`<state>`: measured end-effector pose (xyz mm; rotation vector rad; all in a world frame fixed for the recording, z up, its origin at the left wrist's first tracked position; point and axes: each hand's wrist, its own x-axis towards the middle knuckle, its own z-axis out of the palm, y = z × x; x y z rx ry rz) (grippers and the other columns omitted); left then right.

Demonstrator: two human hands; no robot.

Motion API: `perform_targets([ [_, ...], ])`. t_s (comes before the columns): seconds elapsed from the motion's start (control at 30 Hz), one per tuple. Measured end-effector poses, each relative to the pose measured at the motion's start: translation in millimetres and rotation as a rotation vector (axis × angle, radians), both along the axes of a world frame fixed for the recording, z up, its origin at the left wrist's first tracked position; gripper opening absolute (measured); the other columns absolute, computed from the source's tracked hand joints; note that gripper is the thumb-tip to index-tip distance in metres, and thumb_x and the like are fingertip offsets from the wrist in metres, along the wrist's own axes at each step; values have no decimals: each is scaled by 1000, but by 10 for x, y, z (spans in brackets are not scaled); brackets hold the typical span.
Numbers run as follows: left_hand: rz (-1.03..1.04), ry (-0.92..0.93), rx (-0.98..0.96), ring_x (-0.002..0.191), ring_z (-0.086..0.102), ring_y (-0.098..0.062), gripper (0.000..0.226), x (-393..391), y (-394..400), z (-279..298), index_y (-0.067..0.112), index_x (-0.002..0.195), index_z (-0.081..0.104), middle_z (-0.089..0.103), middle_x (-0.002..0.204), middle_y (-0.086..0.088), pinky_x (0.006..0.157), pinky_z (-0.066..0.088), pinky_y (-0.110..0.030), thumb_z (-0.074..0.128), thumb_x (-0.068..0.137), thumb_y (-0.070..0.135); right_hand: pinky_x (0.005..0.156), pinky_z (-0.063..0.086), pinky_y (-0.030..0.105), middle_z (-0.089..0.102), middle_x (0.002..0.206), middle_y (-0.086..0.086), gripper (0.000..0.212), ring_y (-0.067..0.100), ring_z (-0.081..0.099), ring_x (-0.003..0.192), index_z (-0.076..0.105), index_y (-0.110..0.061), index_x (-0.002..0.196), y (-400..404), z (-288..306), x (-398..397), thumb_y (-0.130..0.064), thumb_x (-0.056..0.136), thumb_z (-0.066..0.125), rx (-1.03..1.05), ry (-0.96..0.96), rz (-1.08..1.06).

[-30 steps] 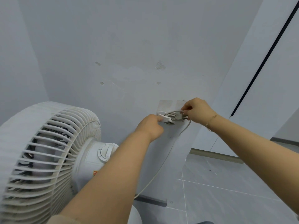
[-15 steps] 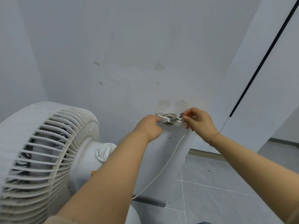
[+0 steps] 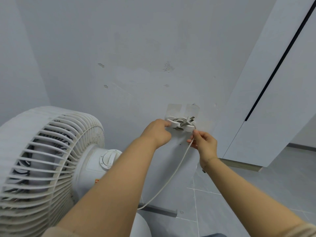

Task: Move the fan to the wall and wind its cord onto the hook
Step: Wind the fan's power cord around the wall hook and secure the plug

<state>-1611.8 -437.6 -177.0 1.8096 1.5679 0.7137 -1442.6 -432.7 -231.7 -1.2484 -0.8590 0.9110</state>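
We've got the fan (image 3: 51,159) parked left of the hook (image 3: 180,124). Left hand (image 3: 158,132) pinches the hook's left end to steady it; right hand (image 3: 204,144) just below pinches the cord (image 3: 172,175) taut for winding.

Both arms reach forward. The left hand (image 3: 158,132) is curled, its fingertips pinching. The right hand (image 3: 204,143), slightly lower, pinches with thumb and fingers.
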Motion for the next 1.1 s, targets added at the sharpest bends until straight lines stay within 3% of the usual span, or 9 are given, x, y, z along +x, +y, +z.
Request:
perform_targets([
  [0.2,11,-16,-5,117,56,-27,58,6,-19,2,20,135,52,51,139,-9,92,46,-28,40,82,-1,59,55,29,53,60,4,29,15,53,45,58,-9,75,7,-33,-138,-30,95,55,-131,222,50],
  [0.37,13,-22,-3,111,59,-30,57,4,-22,13,21,133,54,55,132,-12,87,48,-28,40,82,-1,52,49,23,44,64,3,20,14,41,51,58,-10,83,36,-200,-298,-20,98,49,-152,268,66],
  [0.47,15,-4,2,118,55,-30,56,-2,-31,30,19,133,54,54,134,-13,95,46,-31,41,83,-1,54,46,23,41,63,4,23,13,39,52,59,-9,87,17,-342,-461,-19,100,44,-163,240,99],
  [0.6,35,49,8,129,48,-21,56,-52,-47,63,24,132,55,48,143,-2,105,42,-32,42,83,0,60,45,27,46,60,6,39,17,44,54,61,-4,86,-67,-506,-633,-33,101,38,-268,249,122],
  [0.7,137,67,27,125,52,-21,47,-139,-34,87,22,123,62,55,136,-1,105,43,-34,44,84,3,71,49,28,55,65,6,45,19,56,65,63,-8,85,-125,-672,-713,-44,99,38,-408,349,162],
  [0.83,219,57,31,119,56,-24,42,-259,-24,103,19,118,64,61,128,-3,100,46,-33,46,83,4,60,46,27,46,62,3,34,16,48,56,57,-10,84,-216,-738,-946,-38,98,44,-460,521,99],
  [0.93,254,43,39,118,56,-24,41,-378,-29,113,17,119,63,60,128,-3,98,46,-32,46,84,4,46,34,25,41,58,3,30,14,35,48,55,-9,79,-215,-600,-1106,-27,100,43,-431,354,87],
  [1.1,310,-13,49,115,57,-24,39,-539,-53,137,15,115,64,62,125,-4,95,47,-31,45,83,3,42,28,24,43,56,6,33,16,33,43,53,-5,71,-73,-307,-1291,-18,99,41,-384,-44,128],
])
